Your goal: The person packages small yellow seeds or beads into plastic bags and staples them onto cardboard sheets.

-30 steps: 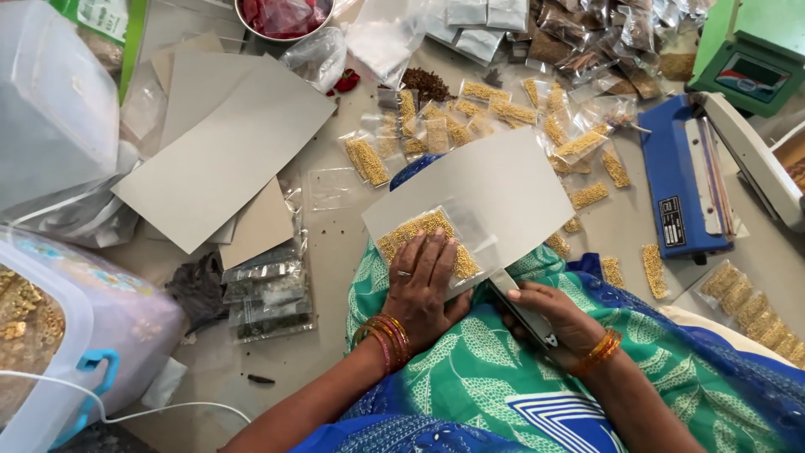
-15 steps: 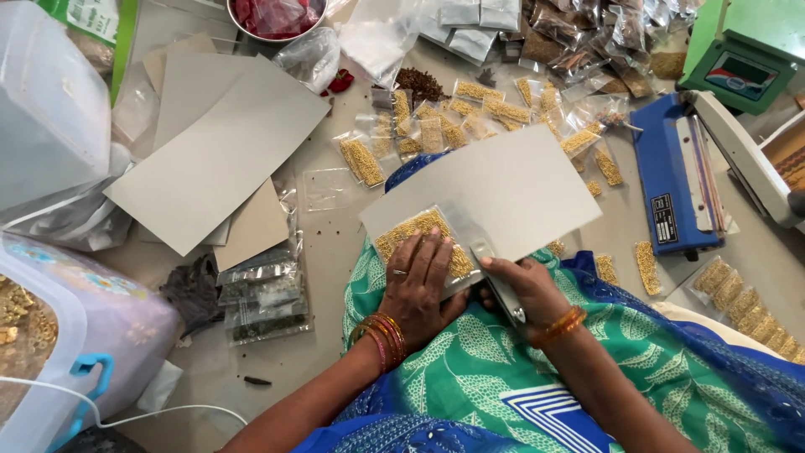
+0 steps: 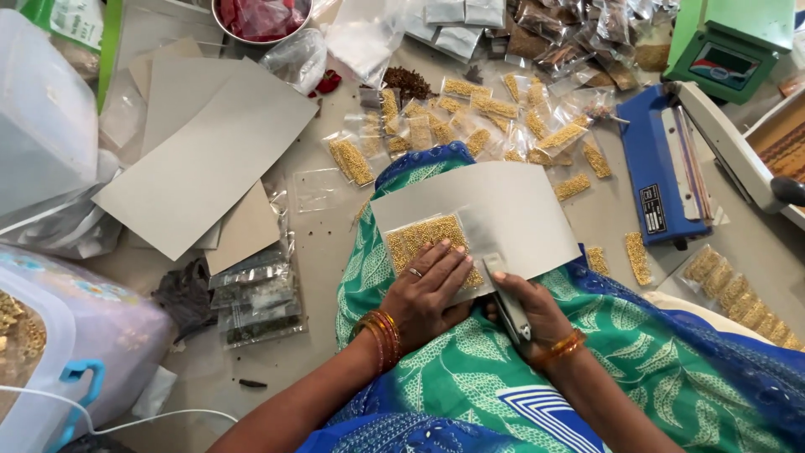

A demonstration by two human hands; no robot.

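A clear pouch of golden beads (image 3: pixel 423 239) lay on a smooth grey card (image 3: pixel 511 210) across the lap, pinned under the left hand (image 3: pixel 428 289), fingers spread flat. Beside it the right hand (image 3: pixel 532 315) closed around a slim metal tool (image 3: pixel 506 295). Beyond the fingers, filled pouches (image 3: pixel 470 117) crowded the floor (image 3: pixel 319 243).

A grey card (image 3: pixel 511 210) lies across the person's lap, over green and blue patterned cloth (image 3: pixel 436 369). On the card sits a clear packet of golden beads (image 3: pixel 423 239). The left hand (image 3: pixel 428 289) presses flat on the packet's near edge, fingers spread. The right hand (image 3: pixel 537 315) grips a slim grey tool (image 3: pixel 507 298), its tip resting on the card just beside the packet. More bead packets (image 3: pixel 470 117) lie scattered on the floor beyond the lap, with a blue heat sealer (image 3: pixel 662 168) to the right and large grey sheets (image 3: pixel 201 159) to the left.
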